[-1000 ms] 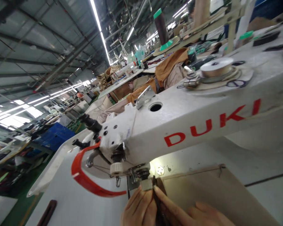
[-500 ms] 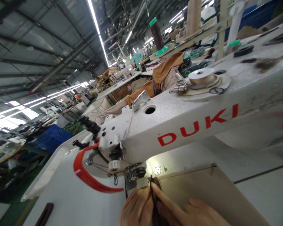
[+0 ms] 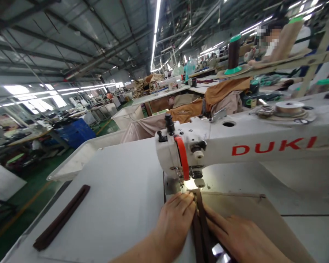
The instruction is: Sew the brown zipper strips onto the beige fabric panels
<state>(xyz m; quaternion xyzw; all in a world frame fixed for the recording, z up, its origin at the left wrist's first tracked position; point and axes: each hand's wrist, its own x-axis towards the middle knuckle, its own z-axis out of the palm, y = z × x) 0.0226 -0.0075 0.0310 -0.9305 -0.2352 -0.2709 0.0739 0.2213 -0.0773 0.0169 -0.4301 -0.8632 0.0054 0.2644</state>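
Observation:
A dark brown fabric strip (image 3: 199, 237) runs lengthwise toward me from beneath the head of a white sewing machine (image 3: 219, 135). Along its upper part is a thin gold-coloured line, too small to make out. My left hand (image 3: 177, 215) presses its bunched fingertips onto the strip's left side, close to the lit needle area. On the other side, my right hand (image 3: 233, 230) has its fingers closed along the strip's right edge, fingertips partly hidden by it. Under the strip and right hand lies a flat taupe panel (image 3: 252, 204). The machine's red guard (image 3: 182, 157) hangs just above.
Another dark brown strip (image 3: 61, 219) lies on the white table (image 3: 120, 190) at left. A white bin edge (image 3: 71, 166) borders the table's far side. Brown and tan cloth (image 3: 224, 93) is heaped behind the machine. Thread cones (image 3: 234, 54) stand at upper right.
The view has shifted, so the machine sits further right and more level. The hands are now a little back from the needle area, and more of the brown strip shows between them.

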